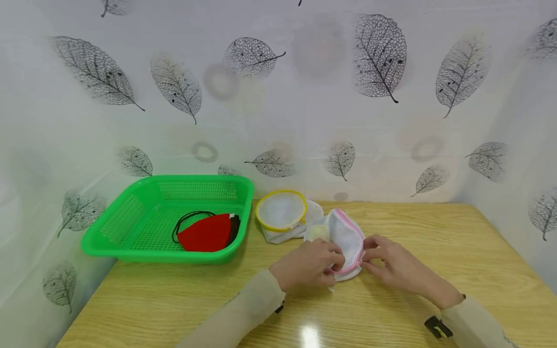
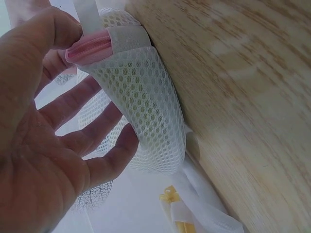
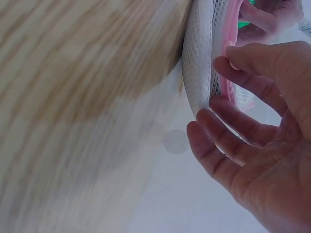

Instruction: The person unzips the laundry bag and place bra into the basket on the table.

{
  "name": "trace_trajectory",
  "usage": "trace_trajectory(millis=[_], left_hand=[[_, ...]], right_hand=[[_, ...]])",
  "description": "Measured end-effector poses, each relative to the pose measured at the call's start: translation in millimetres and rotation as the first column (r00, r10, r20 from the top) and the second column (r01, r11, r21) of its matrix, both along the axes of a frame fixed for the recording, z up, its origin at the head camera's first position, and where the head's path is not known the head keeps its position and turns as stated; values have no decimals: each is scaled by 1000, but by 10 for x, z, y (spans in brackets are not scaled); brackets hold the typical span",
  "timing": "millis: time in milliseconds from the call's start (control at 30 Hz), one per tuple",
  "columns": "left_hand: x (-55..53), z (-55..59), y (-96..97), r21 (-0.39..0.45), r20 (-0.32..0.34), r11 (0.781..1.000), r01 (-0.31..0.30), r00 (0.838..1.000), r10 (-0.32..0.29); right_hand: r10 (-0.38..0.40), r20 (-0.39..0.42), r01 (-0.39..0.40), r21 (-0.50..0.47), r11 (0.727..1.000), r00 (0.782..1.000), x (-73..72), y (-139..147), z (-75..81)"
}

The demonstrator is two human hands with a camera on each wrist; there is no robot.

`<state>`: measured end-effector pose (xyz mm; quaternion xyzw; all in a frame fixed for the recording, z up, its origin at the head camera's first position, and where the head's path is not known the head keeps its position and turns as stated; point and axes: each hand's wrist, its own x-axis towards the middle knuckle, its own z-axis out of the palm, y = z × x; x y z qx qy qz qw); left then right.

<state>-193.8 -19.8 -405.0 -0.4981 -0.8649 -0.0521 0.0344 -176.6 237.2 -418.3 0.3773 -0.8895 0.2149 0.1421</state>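
Observation:
A white mesh laundry bag (image 1: 341,234) with a pink zipper (image 2: 92,47) lies at the middle of the table, between both hands. My left hand (image 1: 310,263) pinches the near end of the zipper band between thumb and index finger, beside a white fabric tab (image 2: 87,17). Its other fingers are loosely bent against the mesh. At the bag's right side, my right hand (image 1: 393,263) pinches the pink zipper edge with thumb and index finger, the remaining fingers along the mesh. Something pale yellow shows through the bag's left part.
Behind the bag lies a white mesh bag with a yellow zipper rim (image 1: 282,211). A green plastic basket (image 1: 169,252) stands at the left, holding a red pouch (image 1: 206,234) with black cord. A leaf-patterned white curtain (image 1: 278,121) encloses the wooden table (image 1: 426,222).

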Motion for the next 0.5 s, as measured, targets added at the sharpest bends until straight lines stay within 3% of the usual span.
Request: trace_trajectory(millis=[100,267,500], left_hand=[[-3,-7,-1,-1,-5,1000,1,1000,-1],[-6,-15,1,-1,-16,1000,3,1000,-3],[4,5,-4,0,-3,1000,-4,1000,4]], right_hand=[[-39,-5,39,35,999,999,12,-1,5],[-84,78,78,68,995,993,11,7,39],[-84,104,77,64,995,991,-9,19,57]])
